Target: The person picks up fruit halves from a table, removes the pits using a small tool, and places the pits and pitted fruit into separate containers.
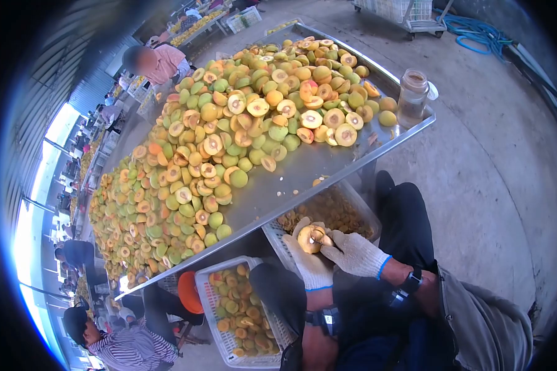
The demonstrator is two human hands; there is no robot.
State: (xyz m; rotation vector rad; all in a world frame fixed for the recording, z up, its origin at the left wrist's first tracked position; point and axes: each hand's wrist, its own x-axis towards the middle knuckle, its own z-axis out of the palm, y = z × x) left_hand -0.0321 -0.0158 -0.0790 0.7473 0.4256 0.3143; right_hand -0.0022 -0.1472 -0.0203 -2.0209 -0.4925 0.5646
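Both of my hands wear white knit gloves with blue cuffs, held above a white basket (pixel 278 242) of brown pits beside my knees. My left hand (pixel 312 263) is closed around a halved yellow fruit (pixel 309 238), its cut face up. My right hand (pixel 356 253) is closed at the fruit's right side, fingertips pinched on something small that I cannot make out. A large heap of halved green, yellow and orange fruit (pixel 229 130) covers much of the metal table (pixel 260 201) beyond my hands.
A clear jar (pixel 413 99) stands at the table's right corner. Below the table edge are a white basket of fruit halves (pixel 202 290) and an orange bucket (pixel 190 293). Co-workers sit at lower left (pixel 130 346) and behind the heap (pixel 167 65). A cart (pixel 424 26) and blue hose (pixel 476 31) are at upper right.
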